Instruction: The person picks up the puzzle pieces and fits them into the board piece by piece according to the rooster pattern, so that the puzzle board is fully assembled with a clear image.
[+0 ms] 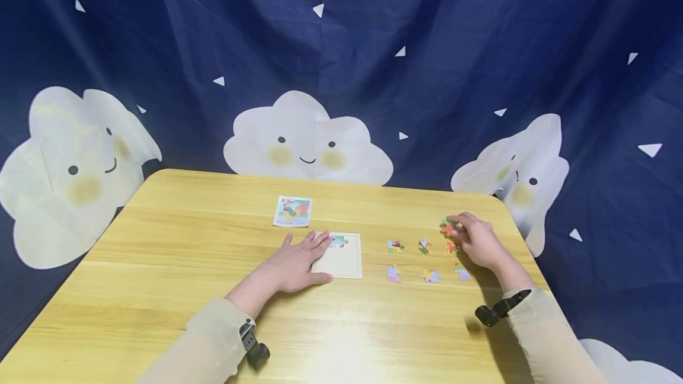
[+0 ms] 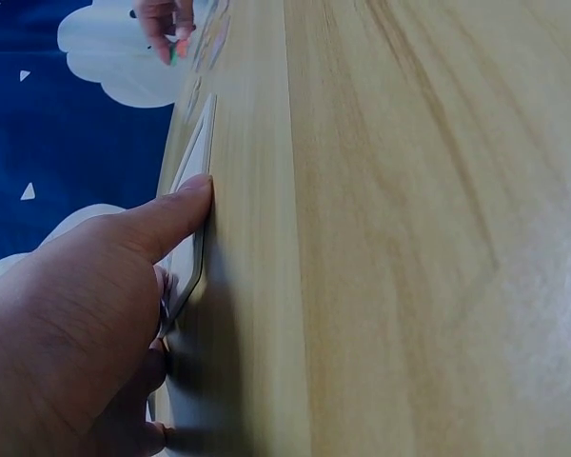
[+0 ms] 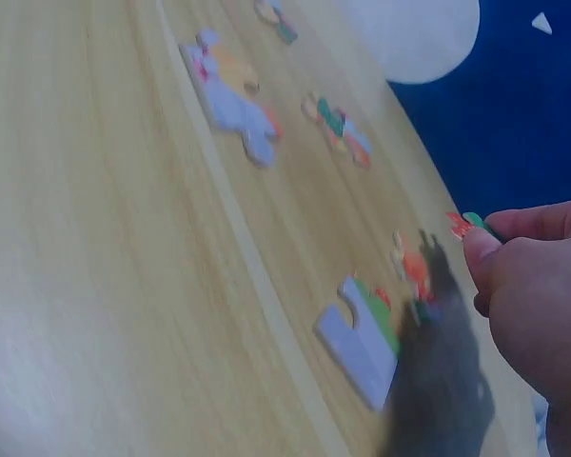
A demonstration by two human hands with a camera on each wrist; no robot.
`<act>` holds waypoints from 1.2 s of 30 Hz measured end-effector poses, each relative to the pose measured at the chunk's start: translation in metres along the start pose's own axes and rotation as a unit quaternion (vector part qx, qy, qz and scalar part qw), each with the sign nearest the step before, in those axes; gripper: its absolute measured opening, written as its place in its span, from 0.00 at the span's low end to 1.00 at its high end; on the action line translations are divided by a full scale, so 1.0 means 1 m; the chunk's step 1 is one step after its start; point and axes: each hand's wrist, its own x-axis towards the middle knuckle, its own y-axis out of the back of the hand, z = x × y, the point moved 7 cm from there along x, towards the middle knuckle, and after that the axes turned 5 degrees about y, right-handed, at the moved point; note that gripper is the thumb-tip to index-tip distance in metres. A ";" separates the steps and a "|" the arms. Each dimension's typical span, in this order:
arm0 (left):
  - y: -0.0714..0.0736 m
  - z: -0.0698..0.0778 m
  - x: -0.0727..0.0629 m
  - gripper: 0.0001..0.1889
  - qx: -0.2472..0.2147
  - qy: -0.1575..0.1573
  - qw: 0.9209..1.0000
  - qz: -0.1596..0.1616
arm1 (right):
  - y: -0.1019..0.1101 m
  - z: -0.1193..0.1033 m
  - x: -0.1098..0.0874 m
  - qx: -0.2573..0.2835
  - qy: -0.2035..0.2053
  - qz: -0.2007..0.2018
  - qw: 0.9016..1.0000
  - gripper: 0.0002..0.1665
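Assembly of the picture puzzle looks to be at an early stage. In the pale tray [image 1: 338, 265], one fitted piece [image 1: 338, 242] shows along the far side; whether the left hand [image 1: 296, 262] covers another cannot be told. Six loose pieces [image 1: 430, 276] lie in two rows on the table [image 1: 187, 277], to the tray's right, and await placing. A seventh, the red-and-green piece [image 1: 446, 228], is pinched between thumb and finger of the right hand [image 1: 478, 243]. The left fingers are spread, resting over the tray's left side.

Only the head view shows the tray's inside and the printed card [image 1: 293, 211] beyond it. The left wrist view shows the left thumb [image 2: 183, 202] on the tray's near edge. The right wrist view omits the tray, but shows the held piece raised off the table and the notch in a lavender-and-green piece [image 3: 362, 345].
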 end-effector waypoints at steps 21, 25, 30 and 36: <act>0.000 -0.003 -0.001 0.48 0.001 0.000 1.000 -0.003 | -0.017 -0.068 0.027 0.067 0.041 -0.005 0.997 0.20; 0.000 -0.004 -0.001 0.48 0.003 -0.001 1.000 -0.003 | -0.026 -0.081 0.030 0.092 0.041 -0.010 0.995 0.20; 0.001 -0.002 -0.001 0.47 0.001 -0.003 1.000 -0.003 | -0.036 -0.098 0.036 0.111 0.046 -0.015 0.993 0.20; 0.000 -0.001 -0.001 0.47 0.007 -0.002 1.000 -0.002 | -0.047 -0.111 0.040 0.116 0.050 -0.026 0.992 0.20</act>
